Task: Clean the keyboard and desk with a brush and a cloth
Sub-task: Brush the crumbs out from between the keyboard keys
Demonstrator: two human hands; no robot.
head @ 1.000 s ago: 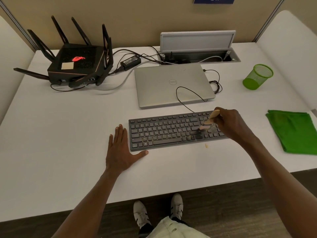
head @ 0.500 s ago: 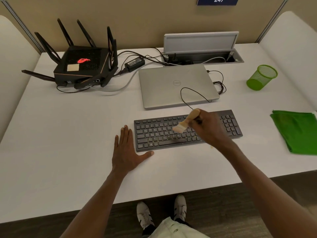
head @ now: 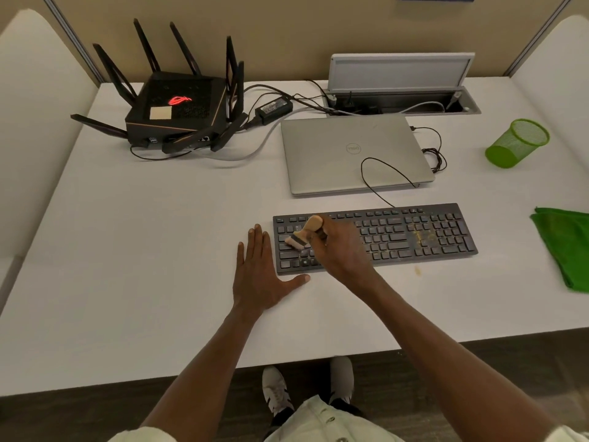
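A black keyboard (head: 414, 232) lies on the white desk (head: 143, 250), with yellowish crumbs on its right half. My right hand (head: 338, 250) grips a small wooden-handled brush (head: 304, 232), whose bristles touch the keys at the keyboard's left end. Flat on the desk, my left hand (head: 259, 275) has its fingers straight, and its thumb lies along the keyboard's front left corner. A folded green cloth (head: 567, 244) lies at the right edge of the desk. One crumb spot (head: 417, 271) sits on the desk in front of the keyboard.
A closed silver laptop (head: 350, 154) lies behind the keyboard, with a thin cable looped over it. A black router (head: 178, 106) with antennas stands at the back left beside a power adapter (head: 274, 106). A green mesh cup (head: 518, 143) lies on its side at the right. An open cable box (head: 401, 87) sits at the back.
My right hand has swept the brush leftward across the keyboard, from its right part to its left end. My left hand has stayed flat on the desk.
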